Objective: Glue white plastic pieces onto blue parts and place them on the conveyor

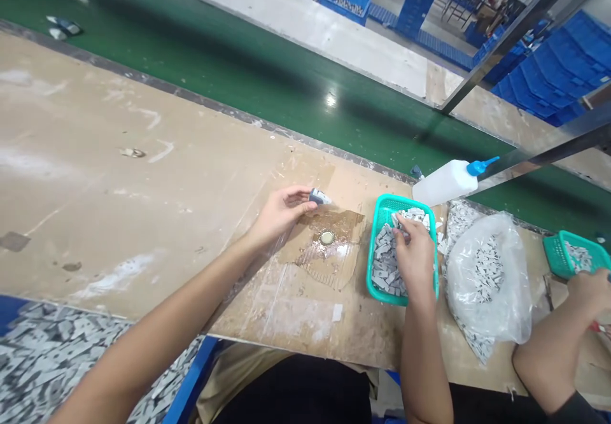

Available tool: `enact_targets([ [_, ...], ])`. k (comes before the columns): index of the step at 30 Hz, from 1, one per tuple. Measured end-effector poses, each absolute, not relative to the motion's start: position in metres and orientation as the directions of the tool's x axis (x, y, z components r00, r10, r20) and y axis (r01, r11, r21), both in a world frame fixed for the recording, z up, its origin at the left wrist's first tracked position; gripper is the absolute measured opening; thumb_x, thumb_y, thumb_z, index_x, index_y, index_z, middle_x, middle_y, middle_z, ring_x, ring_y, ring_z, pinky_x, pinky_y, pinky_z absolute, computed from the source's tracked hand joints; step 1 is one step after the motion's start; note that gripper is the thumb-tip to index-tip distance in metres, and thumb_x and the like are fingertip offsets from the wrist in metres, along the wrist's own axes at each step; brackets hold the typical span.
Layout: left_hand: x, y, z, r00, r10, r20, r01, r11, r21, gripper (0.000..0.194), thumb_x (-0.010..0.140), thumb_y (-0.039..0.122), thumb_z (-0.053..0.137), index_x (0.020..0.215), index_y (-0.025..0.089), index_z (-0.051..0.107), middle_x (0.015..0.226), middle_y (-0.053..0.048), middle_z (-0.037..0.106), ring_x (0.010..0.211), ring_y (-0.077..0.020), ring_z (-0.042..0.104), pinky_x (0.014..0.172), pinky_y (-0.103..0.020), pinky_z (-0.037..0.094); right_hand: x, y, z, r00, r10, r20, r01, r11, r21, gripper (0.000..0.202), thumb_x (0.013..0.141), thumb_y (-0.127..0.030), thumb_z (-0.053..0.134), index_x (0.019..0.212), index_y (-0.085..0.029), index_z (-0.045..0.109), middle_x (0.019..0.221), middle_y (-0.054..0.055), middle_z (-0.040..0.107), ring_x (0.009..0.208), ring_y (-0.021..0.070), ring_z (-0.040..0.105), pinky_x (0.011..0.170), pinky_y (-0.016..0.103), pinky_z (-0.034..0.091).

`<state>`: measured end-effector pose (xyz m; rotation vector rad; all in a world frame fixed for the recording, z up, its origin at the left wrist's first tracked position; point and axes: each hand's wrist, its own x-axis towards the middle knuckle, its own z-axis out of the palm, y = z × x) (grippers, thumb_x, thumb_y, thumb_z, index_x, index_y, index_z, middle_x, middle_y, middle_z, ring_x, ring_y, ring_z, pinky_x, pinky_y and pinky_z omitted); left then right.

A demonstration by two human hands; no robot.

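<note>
My left hand (pixel 286 211) pinches a small grey-and-white plastic piece (pixel 319 197) by its grey end, and its white tip points right. The piece is just above a brown cardboard patch (pixel 351 265), which has a small round pool of clear liquid (pixel 327 238) on it. Over on the right, my right hand (pixel 414 252) reaches into a green basket (pixel 370 271), fingers closed at a small white piece (pixel 395 219). Grey pieces (pixel 386 258) fill the basket's near part, and white ones lie at its far end.
A white bottle with a blue nozzle (pixel 443 183) lies tilted behind the basket. To its right is a clear bag of white pieces (pixel 491 284). A co-worker's arm (pixel 554 354) reaches to another green basket (pixel 556 255). A green conveyor belt (pixel 286 86) runs behind the table.
</note>
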<state>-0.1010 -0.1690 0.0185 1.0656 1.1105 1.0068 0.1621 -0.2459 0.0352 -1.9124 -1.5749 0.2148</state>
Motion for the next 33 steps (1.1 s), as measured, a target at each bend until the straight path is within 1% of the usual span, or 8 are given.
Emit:
enact_targets([
  [2, -0.1, -0.174, 0.024, 0.147, 0.988, -0.051, 0.064, 0.042, 0.997, 0.025, 0.073, 0.031, 0.077, 0.093, 0.018, 0.07, 0.097, -0.007, 0.07, 0.092, -0.0207, 0.066, 0.085, -0.035, 0.055, 0.154, -0.247, 0.038, 0.223, 0.927, 0.3, 0.802, 0.001, -0.598, 0.031, 0.091, -0.025, 0.053, 0.115, -0.019, 0.071, 0.106, 0.011, 0.07, 0.092, 0.0228, 0.064, 0.085, 0.041, 0.053],
  [5, -0.095, -0.187, 0.033, 0.25, 0.95, 0.188, 0.211, -0.243, 0.947, 0.015, 0.08, 0.027, 0.071, 0.094, 0.021, 0.072, 0.099, -0.006, 0.07, 0.095, -0.0201, 0.066, 0.088, -0.035, 0.054, 0.131, -0.252, 0.047, 0.161, 0.927, 0.339, 0.717, 0.126, -0.685, 0.03, 0.092, -0.03, 0.057, 0.119, -0.021, 0.068, 0.106, 0.009, 0.07, 0.096, 0.0216, 0.064, 0.083, 0.038, 0.054],
  [9, -0.086, -0.204, 0.038, 0.406, 0.775, 0.484, 0.218, -0.596, 0.772, 0.024, 0.087, 0.015, 0.06, 0.107, 0.023, 0.07, 0.108, -0.008, 0.069, 0.105, -0.0196, 0.064, 0.093, -0.038, 0.053, 0.096, -0.264, 0.052, 0.105, 0.975, 0.195, 0.458, 0.127, -0.88, 0.049, 0.084, -0.036, 0.069, 0.129, -0.02, 0.058, 0.108, 0.009, 0.071, 0.092, 0.0196, 0.069, 0.078, 0.033, 0.059],
  [12, -0.08, -0.211, 0.035, 0.46, 0.651, 0.604, 0.197, -0.738, 0.645, 0.034, 0.088, 0.008, 0.055, 0.117, 0.024, 0.065, 0.121, -0.01, 0.064, 0.119, -0.0212, 0.058, 0.098, -0.042, 0.052, 0.081, -0.269, 0.049, 0.151, 0.981, 0.123, 0.388, 0.056, -0.92, 0.05, 0.079, -0.036, 0.074, 0.123, -0.018, 0.058, 0.105, 0.009, 0.073, 0.095, 0.0209, 0.07, 0.082, 0.033, 0.06],
  [16, -0.079, -0.213, 0.029, 0.473, 0.593, 0.652, 0.272, -0.802, 0.532, 0.044, 0.086, 0.006, 0.056, 0.126, 0.024, 0.058, 0.132, -0.013, 0.057, 0.128, -0.0232, 0.051, 0.106, -0.05, 0.046, 0.076, -0.271, 0.044, 0.204, 0.972, 0.114, 0.354, 0.036, -0.935, 0.035, 0.08, -0.032, 0.071, 0.111, -0.018, 0.063, 0.108, 0.009, 0.073, 0.095, 0.0208, 0.071, 0.078, 0.03, 0.062],
  [22, -0.084, -0.213, 0.03, 0.482, 0.568, 0.667, 0.412, -0.819, 0.399, 0.048, 0.081, 0.013, 0.063, 0.126, 0.028, 0.058, 0.149, -0.011, 0.04, 0.138, -0.0309, 0.037, 0.113, -0.065, 0.029, 0.077, -0.271, 0.043, 0.195, 0.974, 0.116, 0.347, 0.042, -0.937, 0.032, 0.079, -0.026, 0.07, 0.11, -0.019, 0.064, 0.106, 0.007, 0.073, 0.09, 0.0189, 0.071, 0.078, 0.031, 0.061],
  [27, -0.083, -0.218, 0.036, 0.483, 0.605, 0.633, 0.397, -0.796, 0.457, 0.048, 0.079, 0.013, 0.062, 0.126, 0.026, 0.059, 0.159, -0.01, 0.025, 0.143, -0.0346, 0.028, 0.114, -0.068, 0.02, 0.076, -0.272, 0.043, 0.208, 0.972, 0.107, 0.376, 0.022, -0.926, 0.03, 0.079, -0.027, 0.07, 0.108, -0.02, 0.065, 0.097, 0.004, 0.073, 0.083, 0.018, 0.07, 0.079, 0.033, 0.059],
  [33, -0.083, -0.219, 0.039, 0.473, 0.641, 0.605, 0.362, -0.767, 0.529, 0.049, 0.079, 0.012, 0.061, 0.125, 0.028, 0.06, 0.161, -0.007, 0.019, 0.145, -0.0344, 0.026, 0.115, -0.068, 0.016, 0.075, -0.272, 0.043, 0.21, 0.974, 0.087, 0.348, 0.009, -0.938, 0.029, 0.079, -0.027, 0.07, 0.107, -0.021, 0.064, 0.098, 0.003, 0.073, 0.085, 0.0182, 0.07, 0.08, 0.033, 0.059],
])
